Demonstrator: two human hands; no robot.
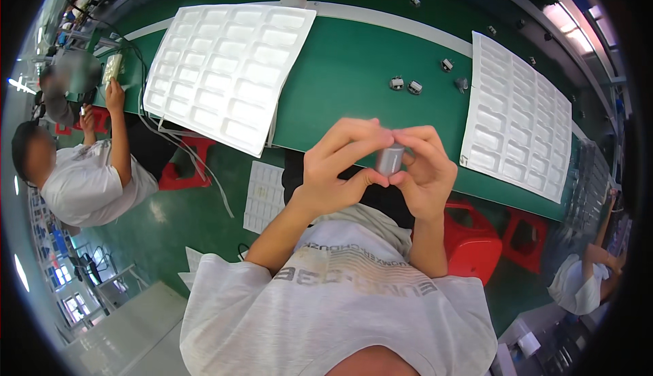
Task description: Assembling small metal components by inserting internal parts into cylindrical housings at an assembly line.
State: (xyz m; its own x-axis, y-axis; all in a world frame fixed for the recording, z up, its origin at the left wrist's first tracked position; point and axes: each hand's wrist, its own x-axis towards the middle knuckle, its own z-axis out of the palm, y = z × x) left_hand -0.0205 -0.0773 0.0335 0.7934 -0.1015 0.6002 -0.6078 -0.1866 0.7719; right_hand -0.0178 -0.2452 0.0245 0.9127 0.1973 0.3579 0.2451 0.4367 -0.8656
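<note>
A small grey metallic cylinder (390, 160) is held up in front of my chest, just over the near edge of the green bench (340, 83). My left hand (339, 166) pinches it from the left with thumb and fingers. From the other side, the fingers of my right hand (427, 171) close on it too, and the fingertips of both hands nearly meet at its top. The fingers cover part of the cylinder. Beyond my hands, a few small round parts with white tops (415, 88) lie on the bench, and a greyish cylindrical part (462, 84) rests beside them.
A white moulded tray (224, 70) lies on the bench at left, overhanging its near edge. Another white tray (517, 117) sits at right. Red stools (471, 243) stand below the bench. One person (95, 172) works at left, another (585, 274) at far right.
</note>
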